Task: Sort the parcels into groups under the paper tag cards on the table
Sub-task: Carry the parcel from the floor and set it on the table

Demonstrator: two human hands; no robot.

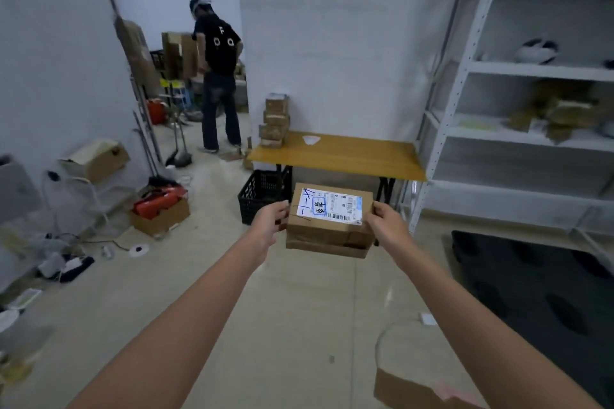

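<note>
I hold a brown cardboard parcel (327, 232) with a white shipping label on top, out in front of me at arm's length. My left hand (270, 221) grips its left side and my right hand (385, 221) grips its right side. A second flatter box seems to sit under it. Beyond it stands a wooden table (358, 159) against the wall. A stack of several small parcels (275, 121) rests on the table's far left corner. A white paper tag card (310, 139) lies near the table's back edge.
A black plastic crate (262, 196) sits under the table's left end. White metal shelving (518, 103) fills the right side. A person in black (219, 76) stands with their back to me at the far left. Boxes and cables litter the left floor; a dark mat (531, 282) lies at right.
</note>
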